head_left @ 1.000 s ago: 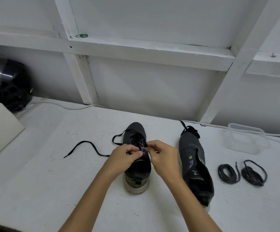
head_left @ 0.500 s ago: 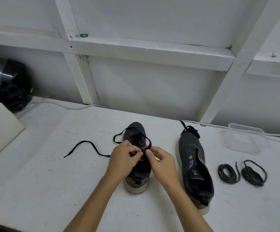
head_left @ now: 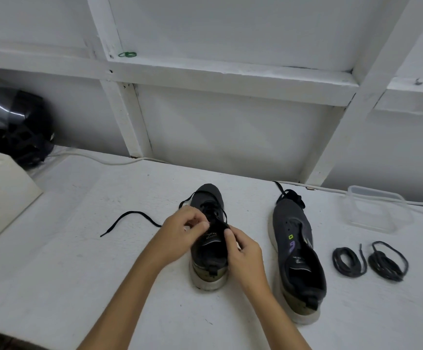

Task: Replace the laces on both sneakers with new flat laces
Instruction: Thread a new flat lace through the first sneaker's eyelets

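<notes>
Over the left sneaker (head_left: 209, 238) on the bench (head_left: 79, 261), both hands, left hand (head_left: 180, 232) and right hand (head_left: 240, 251), pinch the flat lace (head_left: 132, 216); best keep it untwisted and evenly snug at each eyelet.

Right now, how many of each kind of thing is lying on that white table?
Sneakers: 2 (left sneaker, right sneaker)
Coiled lace bundles: 2 (nearer bundle, farther bundle)
Flat laces: 2 (threaded lace, loose lace)
Clear plastic container: 1
Total: 7

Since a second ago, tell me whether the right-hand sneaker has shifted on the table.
No. The right-hand sneaker lies where it did, its toe near the clear container and the coiled laces beside it.
</notes>
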Available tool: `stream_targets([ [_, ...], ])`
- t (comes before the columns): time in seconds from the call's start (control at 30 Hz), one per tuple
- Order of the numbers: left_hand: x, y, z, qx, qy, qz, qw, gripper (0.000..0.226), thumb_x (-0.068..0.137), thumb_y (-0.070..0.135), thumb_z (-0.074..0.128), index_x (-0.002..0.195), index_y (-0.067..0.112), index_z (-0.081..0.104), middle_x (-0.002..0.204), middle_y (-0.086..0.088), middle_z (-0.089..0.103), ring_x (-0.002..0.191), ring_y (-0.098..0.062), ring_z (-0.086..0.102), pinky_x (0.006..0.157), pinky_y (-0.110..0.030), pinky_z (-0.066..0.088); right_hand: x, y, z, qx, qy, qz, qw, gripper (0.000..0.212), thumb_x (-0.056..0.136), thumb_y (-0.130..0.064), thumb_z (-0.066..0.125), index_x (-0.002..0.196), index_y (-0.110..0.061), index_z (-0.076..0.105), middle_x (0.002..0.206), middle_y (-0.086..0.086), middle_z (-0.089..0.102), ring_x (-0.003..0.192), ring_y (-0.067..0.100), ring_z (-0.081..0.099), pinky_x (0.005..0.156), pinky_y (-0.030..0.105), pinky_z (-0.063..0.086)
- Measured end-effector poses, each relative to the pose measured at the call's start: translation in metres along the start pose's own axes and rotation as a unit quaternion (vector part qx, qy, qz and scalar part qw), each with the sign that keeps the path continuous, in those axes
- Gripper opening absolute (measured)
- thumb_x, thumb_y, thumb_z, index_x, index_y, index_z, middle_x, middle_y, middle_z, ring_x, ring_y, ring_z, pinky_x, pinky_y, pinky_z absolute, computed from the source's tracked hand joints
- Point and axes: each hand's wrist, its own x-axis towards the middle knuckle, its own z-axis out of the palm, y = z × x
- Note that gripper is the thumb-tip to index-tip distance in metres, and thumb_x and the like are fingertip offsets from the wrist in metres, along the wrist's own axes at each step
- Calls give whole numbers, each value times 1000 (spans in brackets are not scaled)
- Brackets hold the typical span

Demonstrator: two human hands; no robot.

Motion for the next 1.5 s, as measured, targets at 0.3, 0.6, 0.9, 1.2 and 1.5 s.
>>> stream_targets([
  [0.3, 1, 1, 2, -129, 112, -82, 982, 22, 96, 29, 47, 77, 19, 48, 57, 6, 49, 53, -10, 50, 72, -36, 53, 0, 3, 4, 5, 10, 15, 1000, 21, 103, -29, 56, 113, -33, 75, 104, -22, 75, 98, -5, 69, 78, 9, 51],
  [0.6, 15, 8, 26, 270, -5, 35, 962, 21, 95, 30, 65, 113, 23, 72, 101, 5, 64, 95, -15, 60, 82, -25, 46, 24, -14, -11, 43, -81, 88, 992, 33, 101, -12, 54, 119, -36, 68, 119, -10, 71, 114, 9, 65, 94, 25, 54],
  [0.9, 4, 15, -5, -341, 56, -22, 938, 18, 103, 14, 49, 90, 15, 62, 98, -6, 72, 100, -16, 69, 86, -25, 52, 4, -5, 1, -26, -25, 56, 998, 35, 106, -33, 48, 141, -33, 53, 118, -31, 61, 100, -30, 52, 75, -4, 41],
  [1.2, 6, 9, -14, 140, 49, -21, 989, 15, 83, 48, 74, 92, 41, 64, 75, 24, 65, 77, 5, 62, 67, -10, 46, 0, -10, 4, -38, -26, 34, 998, 30, 108, -30, 42, 103, -41, 69, 102, -15, 73, 98, 3, 67, 79, 16, 54],
  [1.5, 7, 30, -17, -40, -9, 19, 999, 15, 89, 27, 66, 74, 30, 69, 68, 15, 63, 61, -1, 55, 59, -13, 43, 0, -12, 4, -52, -19, 33, 998, 32, 109, -29, 40, 99, -33, 69, 95, -15, 73, 92, 1, 66, 74, 11, 48],
])
